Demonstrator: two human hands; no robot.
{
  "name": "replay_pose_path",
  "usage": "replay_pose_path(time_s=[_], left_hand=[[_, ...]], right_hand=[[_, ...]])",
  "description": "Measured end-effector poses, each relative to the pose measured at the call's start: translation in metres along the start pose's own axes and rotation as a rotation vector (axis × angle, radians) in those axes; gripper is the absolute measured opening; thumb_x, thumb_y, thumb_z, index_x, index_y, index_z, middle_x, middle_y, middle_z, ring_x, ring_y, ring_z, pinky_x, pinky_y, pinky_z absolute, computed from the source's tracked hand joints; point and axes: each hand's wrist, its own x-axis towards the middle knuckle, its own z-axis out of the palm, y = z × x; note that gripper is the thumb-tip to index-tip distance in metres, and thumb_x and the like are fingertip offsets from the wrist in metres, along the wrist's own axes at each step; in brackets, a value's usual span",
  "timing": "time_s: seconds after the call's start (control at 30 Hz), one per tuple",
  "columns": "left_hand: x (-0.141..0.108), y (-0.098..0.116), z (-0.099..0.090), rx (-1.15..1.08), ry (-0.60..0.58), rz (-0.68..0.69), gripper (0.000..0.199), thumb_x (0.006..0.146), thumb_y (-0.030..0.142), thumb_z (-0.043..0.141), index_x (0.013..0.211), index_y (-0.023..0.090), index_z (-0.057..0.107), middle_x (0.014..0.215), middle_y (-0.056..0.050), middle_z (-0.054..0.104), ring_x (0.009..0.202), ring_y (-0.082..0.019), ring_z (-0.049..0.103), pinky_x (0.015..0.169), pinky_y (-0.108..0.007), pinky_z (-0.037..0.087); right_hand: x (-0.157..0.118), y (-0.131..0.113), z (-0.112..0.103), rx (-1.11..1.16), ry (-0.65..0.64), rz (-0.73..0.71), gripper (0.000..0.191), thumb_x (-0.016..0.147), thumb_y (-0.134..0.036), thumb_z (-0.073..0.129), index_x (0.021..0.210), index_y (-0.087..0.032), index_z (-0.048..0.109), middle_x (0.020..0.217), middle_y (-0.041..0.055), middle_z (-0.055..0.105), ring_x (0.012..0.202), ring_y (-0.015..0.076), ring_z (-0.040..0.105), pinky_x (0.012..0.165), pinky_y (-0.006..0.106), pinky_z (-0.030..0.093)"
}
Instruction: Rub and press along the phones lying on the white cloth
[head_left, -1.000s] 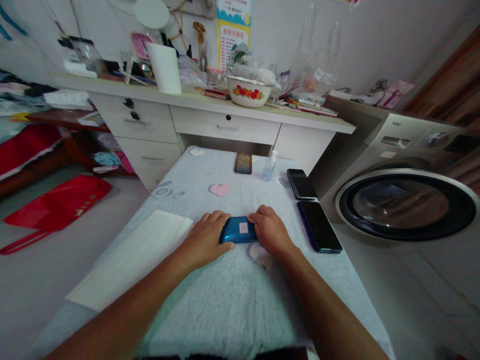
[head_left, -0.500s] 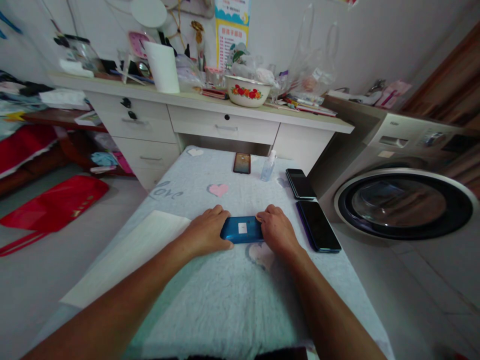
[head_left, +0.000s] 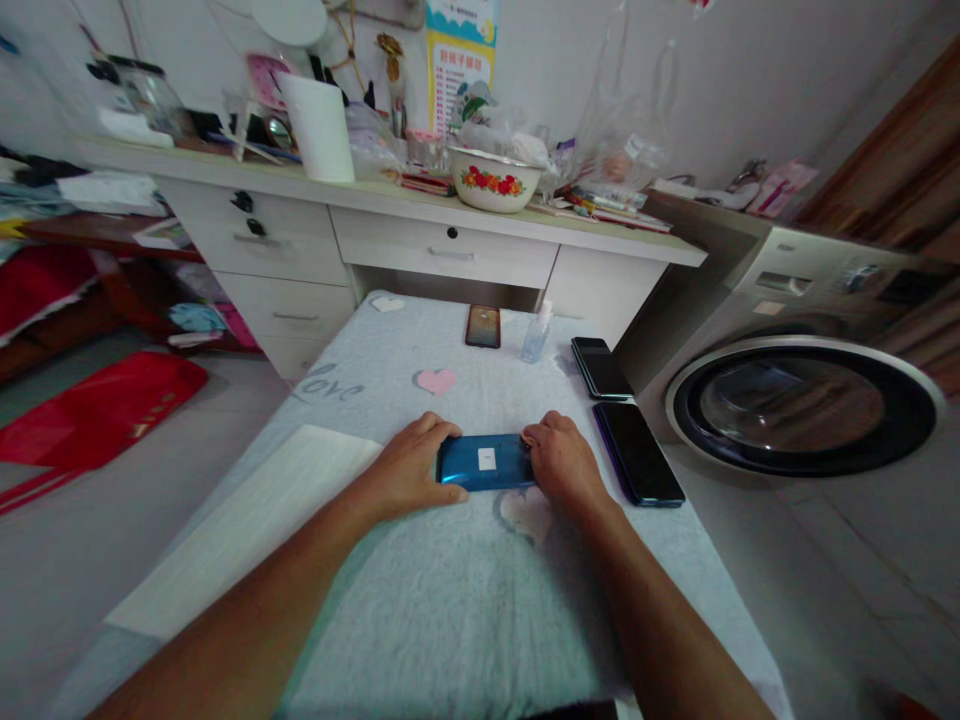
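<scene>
A blue smartphone [head_left: 469, 470] with a small white sticker on its back is held level between my two hands, just over or on the light blue tablecloth [head_left: 420, 600]. My left hand [head_left: 416, 465] grips its left end, thumb along the near edge and fingers at the far edge. At the opposite end, my right hand [head_left: 566, 460] is closed around the phone, its bent fingers near the far right corner. To my left lies a white paper sheet [head_left: 247, 530]. Close to my right hand is a dark phone [head_left: 641, 455], screen up.
Farther back on the table are another phone [head_left: 601, 368], a clear spray bottle [head_left: 536, 335] and a brown-backed phone [head_left: 483, 326]. A white desk [head_left: 450, 250] carries a flowered bowl [head_left: 495, 182] and a paper roll [head_left: 319, 130]. On the right stands a washing machine [head_left: 795, 280].
My right hand has shifted slightly right along the phone, so more of its blue back shows. My left hand keeps its hold. The camera view has moved a little.
</scene>
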Motion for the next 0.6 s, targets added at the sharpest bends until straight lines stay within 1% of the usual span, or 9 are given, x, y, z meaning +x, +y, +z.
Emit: replay_pose_path(time_s=[0.1,0.23,0.43,0.53,0.6], left_hand=[[0.000,-0.001,0.001,-0.006,0.005,0.001,0.060,0.060,0.045,0.075,0.112,0.022,0.054,0.106,-0.005,0.051,0.099,-0.025,0.053,0.086,-0.037,0.044],[0.000,-0.003,0.002,-0.018,0.007,0.007,0.060,0.060,0.044,0.075,0.112,0.021,0.055,0.106,-0.006,0.051,0.099,-0.025,0.053,0.086,-0.038,0.043],[0.000,-0.003,0.001,-0.022,0.004,0.004,0.061,0.060,0.043,0.076,0.112,0.020,0.055,0.106,-0.006,0.051,0.099,-0.025,0.052,0.085,-0.037,0.044],[0.001,-0.003,0.002,-0.023,0.008,0.004,0.061,0.060,0.044,0.076,0.111,0.019,0.055,0.106,-0.006,0.051,0.098,-0.025,0.053,0.085,-0.037,0.043],[0.001,-0.004,0.002,-0.028,0.007,0.013,0.060,0.060,0.044,0.076,0.111,0.019,0.056,0.106,-0.006,0.051,0.098,-0.025,0.053,0.085,-0.037,0.043]], right_hand=[[-0.001,-0.006,0.003,0.019,0.012,-0.046,0.028,0.092,-0.016,0.043,0.097,-0.020,0.071,0.093,0.0077,0.059,0.092,0.0193,0.049,0.081,0.027,0.036],[-0.002,-0.014,0.008,0.055,0.014,-0.118,0.028,0.090,-0.014,0.045,0.099,-0.021,0.070,0.095,0.0067,0.058,0.091,0.0186,0.049,0.082,0.027,0.036],[-0.006,-0.021,0.009,0.126,0.002,-0.249,0.027,0.088,-0.011,0.047,0.098,-0.021,0.070,0.094,0.0055,0.058,0.089,0.0172,0.049,0.080,0.026,0.037],[-0.006,-0.023,0.010,0.148,-0.001,-0.306,0.028,0.088,-0.013,0.047,0.103,-0.020,0.070,0.095,0.0060,0.059,0.089,0.0171,0.050,0.079,0.026,0.037],[-0.005,-0.023,0.012,0.143,0.013,-0.311,0.029,0.089,-0.013,0.047,0.106,-0.021,0.069,0.096,0.0063,0.059,0.089,0.0177,0.050,0.080,0.027,0.037]])
